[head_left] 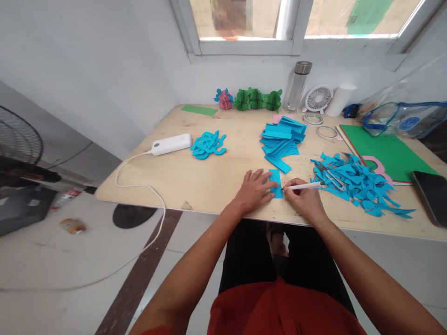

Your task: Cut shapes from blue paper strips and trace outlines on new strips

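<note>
A small blue paper piece lies flat at the table's front edge. My left hand rests on its left side with the fingers spread. On the right, my right hand is closed round a white pen, whose tip is at the paper's right edge. Behind the piece is a stack of blue paper strips. A heap of blue scraps lies to the right, with scissors partly among them. Curved blue cutouts are piled to the left.
A white power bank trails a cable over the table's front edge. Green paper sheets and a phone are at the right. Along the wall stand paper ornaments, a glass bottle and a small fan.
</note>
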Demonstrator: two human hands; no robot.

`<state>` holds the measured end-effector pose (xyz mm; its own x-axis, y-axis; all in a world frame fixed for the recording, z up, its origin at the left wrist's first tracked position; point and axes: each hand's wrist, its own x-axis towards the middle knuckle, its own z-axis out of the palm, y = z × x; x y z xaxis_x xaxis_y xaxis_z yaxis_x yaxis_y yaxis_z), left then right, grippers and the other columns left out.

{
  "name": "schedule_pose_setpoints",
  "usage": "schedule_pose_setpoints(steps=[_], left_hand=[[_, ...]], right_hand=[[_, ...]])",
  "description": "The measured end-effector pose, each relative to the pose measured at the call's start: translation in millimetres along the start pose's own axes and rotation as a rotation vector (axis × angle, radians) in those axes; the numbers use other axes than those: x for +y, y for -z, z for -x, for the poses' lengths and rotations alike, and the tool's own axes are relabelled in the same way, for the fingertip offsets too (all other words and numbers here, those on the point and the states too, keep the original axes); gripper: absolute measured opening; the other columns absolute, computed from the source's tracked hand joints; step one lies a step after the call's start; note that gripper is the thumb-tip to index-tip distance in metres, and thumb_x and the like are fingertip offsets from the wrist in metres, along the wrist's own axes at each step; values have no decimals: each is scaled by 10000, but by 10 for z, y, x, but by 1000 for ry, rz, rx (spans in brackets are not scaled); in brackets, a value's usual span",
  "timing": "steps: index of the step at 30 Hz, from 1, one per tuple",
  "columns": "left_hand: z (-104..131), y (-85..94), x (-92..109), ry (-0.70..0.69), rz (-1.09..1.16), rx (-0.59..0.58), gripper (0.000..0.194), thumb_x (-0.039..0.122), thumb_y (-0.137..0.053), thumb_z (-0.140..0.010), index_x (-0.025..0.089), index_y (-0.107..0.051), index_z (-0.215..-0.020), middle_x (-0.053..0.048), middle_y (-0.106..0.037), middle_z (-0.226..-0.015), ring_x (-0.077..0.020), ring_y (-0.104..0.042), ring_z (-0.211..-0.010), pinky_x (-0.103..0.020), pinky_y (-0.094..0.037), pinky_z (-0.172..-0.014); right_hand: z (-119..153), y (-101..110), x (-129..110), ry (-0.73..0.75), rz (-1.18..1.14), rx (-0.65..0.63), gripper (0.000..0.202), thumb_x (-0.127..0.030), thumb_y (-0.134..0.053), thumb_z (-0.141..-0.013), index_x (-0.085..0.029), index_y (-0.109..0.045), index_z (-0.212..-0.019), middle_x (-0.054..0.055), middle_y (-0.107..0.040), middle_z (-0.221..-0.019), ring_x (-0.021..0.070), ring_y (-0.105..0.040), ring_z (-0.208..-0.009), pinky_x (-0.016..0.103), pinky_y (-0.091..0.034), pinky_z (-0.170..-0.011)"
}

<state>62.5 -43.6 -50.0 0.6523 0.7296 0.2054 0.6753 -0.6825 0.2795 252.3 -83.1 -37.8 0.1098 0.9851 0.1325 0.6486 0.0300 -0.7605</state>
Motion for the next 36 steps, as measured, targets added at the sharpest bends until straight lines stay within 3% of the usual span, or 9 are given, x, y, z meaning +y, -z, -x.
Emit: schedule_pose_setpoints(steps=[20,36], left_hand=[[5,-3,6,5,6,3,263,384,-516,-930,304,-645,-1145,-46,-501,-1433,-304,-376,-1354,-550,-260,-1102],[7,-5,8,3,6,5,258,387,-512,-934,298,-644,-1139,-48,-501,-1431,-300,-379,-1349,-544,-256,-1106]], right_hand=[[60,18,-26,-25,-8,-4,174,-369,-555,-747,-216,-640,-751,38,-699,-729,188,-601,-648,292,-435,-615],[101,24,-39,-38,-53,12,159,-353,-579,-739,-207,-640,-727,10,-657,-623,171,-581,-567,282,-408,-554]])
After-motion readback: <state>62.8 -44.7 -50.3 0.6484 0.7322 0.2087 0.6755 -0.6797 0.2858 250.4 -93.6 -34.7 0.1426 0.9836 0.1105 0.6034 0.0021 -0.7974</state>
